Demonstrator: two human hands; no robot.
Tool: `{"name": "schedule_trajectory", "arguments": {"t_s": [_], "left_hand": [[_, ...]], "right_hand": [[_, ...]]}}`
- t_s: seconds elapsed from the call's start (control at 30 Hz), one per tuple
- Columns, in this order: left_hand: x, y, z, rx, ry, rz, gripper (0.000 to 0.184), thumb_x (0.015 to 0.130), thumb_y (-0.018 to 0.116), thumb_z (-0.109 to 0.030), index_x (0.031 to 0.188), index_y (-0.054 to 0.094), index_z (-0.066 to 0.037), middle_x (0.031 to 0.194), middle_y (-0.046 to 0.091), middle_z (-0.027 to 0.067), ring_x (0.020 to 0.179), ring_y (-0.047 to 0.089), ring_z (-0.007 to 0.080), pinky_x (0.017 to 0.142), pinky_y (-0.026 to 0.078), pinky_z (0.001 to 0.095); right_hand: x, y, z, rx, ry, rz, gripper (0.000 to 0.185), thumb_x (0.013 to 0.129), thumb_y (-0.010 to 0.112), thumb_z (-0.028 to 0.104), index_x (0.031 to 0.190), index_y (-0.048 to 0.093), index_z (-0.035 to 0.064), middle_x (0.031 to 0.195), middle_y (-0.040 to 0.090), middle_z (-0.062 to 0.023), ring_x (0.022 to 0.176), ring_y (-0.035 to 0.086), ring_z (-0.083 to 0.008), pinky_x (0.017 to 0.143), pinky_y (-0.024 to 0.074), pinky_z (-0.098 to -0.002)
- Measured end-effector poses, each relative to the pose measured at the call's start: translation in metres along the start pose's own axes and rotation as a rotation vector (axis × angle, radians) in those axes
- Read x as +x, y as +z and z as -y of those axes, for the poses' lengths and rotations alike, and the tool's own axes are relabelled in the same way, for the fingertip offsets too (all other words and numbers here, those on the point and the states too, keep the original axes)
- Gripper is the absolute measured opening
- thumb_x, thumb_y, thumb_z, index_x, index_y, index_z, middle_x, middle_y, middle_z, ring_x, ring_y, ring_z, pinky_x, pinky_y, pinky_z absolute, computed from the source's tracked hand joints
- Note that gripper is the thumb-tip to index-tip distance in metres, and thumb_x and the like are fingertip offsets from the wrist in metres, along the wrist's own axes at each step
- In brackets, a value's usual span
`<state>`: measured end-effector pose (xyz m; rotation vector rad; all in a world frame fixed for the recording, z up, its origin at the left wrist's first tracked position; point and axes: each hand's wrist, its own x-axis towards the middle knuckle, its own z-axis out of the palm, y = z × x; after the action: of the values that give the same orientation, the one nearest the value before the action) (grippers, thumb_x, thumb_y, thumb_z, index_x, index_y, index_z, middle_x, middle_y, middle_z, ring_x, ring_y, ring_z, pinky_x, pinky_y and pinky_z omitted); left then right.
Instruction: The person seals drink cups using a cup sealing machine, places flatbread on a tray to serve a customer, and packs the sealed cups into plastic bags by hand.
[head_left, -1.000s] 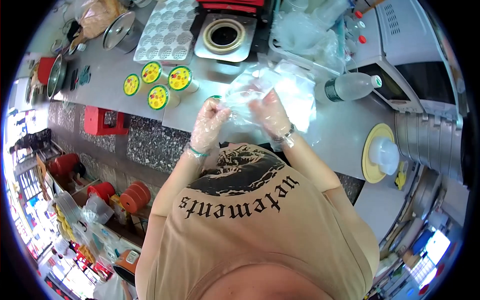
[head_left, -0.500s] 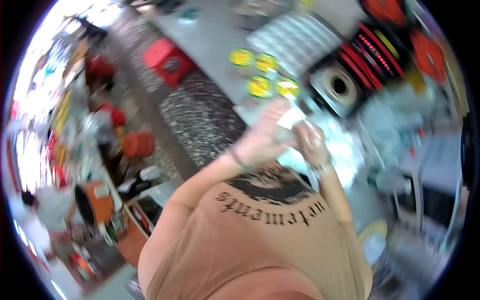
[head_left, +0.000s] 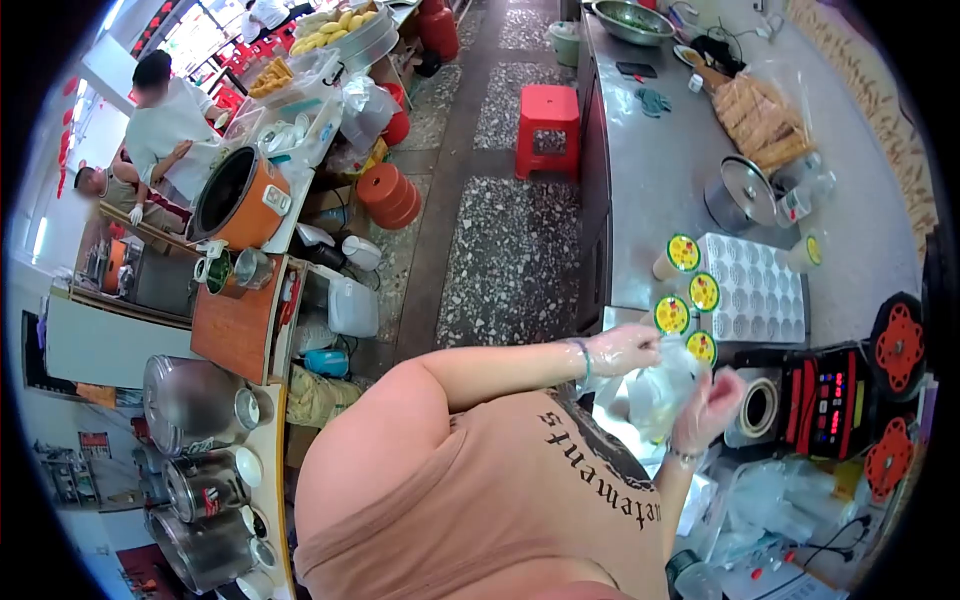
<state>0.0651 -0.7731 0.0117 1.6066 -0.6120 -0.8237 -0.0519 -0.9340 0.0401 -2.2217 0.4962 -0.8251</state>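
Observation:
My left hand [head_left: 625,354], in a clear plastic glove, is closed on the top of a thin whitish plastic bag [head_left: 655,392]. The bag hangs crumpled between my two hands. My right hand [head_left: 705,412], gloved the same way, is beside the bag's right edge; its fingers are bent and apart, slightly blurred, with nothing visible in them. Just beyond my hands stand several sealed cups [head_left: 671,315] with yellow, green-rimmed lids. A white tray with round hollows [head_left: 755,290] adjoins them. To the right is a black and red cup-sealing machine [head_left: 825,405].
A lidded metal pot [head_left: 740,192] and a large bag of fried dough sticks [head_left: 762,115] stand farther along the steel counter [head_left: 640,210]. A red stool [head_left: 548,130] is in the aisle. Across it are an orange cooker [head_left: 245,200] and a person in white [head_left: 175,130].
My view has turned, so the counter and aisle now run upright. My hands have moved apart, and the whitish bag now shows spread between them.

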Motion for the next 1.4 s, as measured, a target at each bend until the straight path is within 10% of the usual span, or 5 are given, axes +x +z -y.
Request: {"name": "schedule_trajectory", "arguments": {"t_s": [0.6, 0.8, 0.9, 1.0, 1.4], "left_hand": [[0.002, 0.028, 0.003, -0.494, -0.09, 0.034, 0.024, 0.088, 0.063, -0.022, 0.082, 0.056, 0.0, 0.076, 0.059, 0.0045, 0.07, 0.055, 0.0128, 0.063, 0.046, 0.0321], [0.009, -0.014, 0.014, 0.658, 0.261, -0.283, 0.022, 0.079, 0.061, -0.019, 0.067, 0.06, -0.001, 0.071, 0.062, 0.0166, 0.074, 0.061, 0.036, 0.07, 0.05, 0.044], [0.001, 0.002, -0.016, 0.778, 0.216, -0.249, 0.036, 0.078, 0.065, -0.025, 0.105, 0.061, -0.002, 0.102, 0.061, 0.0221, 0.102, 0.058, 0.033, 0.091, 0.046, 0.0396], [-0.012, 0.019, -0.033, 0.928, 0.526, -0.197, 0.072, 0.08, 0.064, -0.022, 0.142, 0.033, 0.0, 0.133, 0.045, 0.0254, 0.127, 0.044, 0.0311, 0.106, 0.036, 0.0341], [-0.008, 0.02, -0.013, 0.381, 0.68, -0.109, 0.017, 0.079, 0.052, 0.005, 0.092, 0.061, -0.003, 0.085, 0.058, 0.0112, 0.078, 0.058, 0.0253, 0.073, 0.049, 0.0336]], "right_hand": [[-0.038, 0.025, -0.03, 0.564, 0.374, 0.382, 0.013, 0.092, 0.056, 0.008, 0.091, 0.061, -0.0038, 0.084, 0.061, -0.0019, 0.077, 0.053, -0.0078, 0.07, 0.0443, -0.022], [-0.019, 0.007, -0.027, 1.436, 0.805, -0.012, 0.02, 0.099, 0.046, 0.015, 0.09, 0.057, 0.0018, 0.095, 0.062, -0.007, 0.087, 0.062, -0.019, 0.08, 0.0527, -0.0338], [-0.029, 0.032, -0.058, -0.457, -0.37, -0.21, 0.021, 0.098, 0.045, 0.018, 0.092, 0.055, 0.0, 0.091, 0.06, -0.0079, 0.081, 0.058, -0.02, 0.073, 0.0482, -0.0366], [-0.028, 0.041, -0.023, 0.705, 0.354, 0.072, 0.016, 0.094, 0.052, 0.017, 0.094, 0.054, 0.0002, 0.088, 0.059, -0.0122, 0.08, 0.057, -0.0234, 0.072, 0.0461, -0.0368], [-0.008, 0.038, -0.077, 0.242, 0.321, -0.117, 0.022, 0.081, 0.055, 0.001, 0.102, 0.054, 0.0055, 0.086, 0.062, -0.0146, 0.077, 0.061, -0.0276, 0.068, 0.0464, -0.0367]]}}
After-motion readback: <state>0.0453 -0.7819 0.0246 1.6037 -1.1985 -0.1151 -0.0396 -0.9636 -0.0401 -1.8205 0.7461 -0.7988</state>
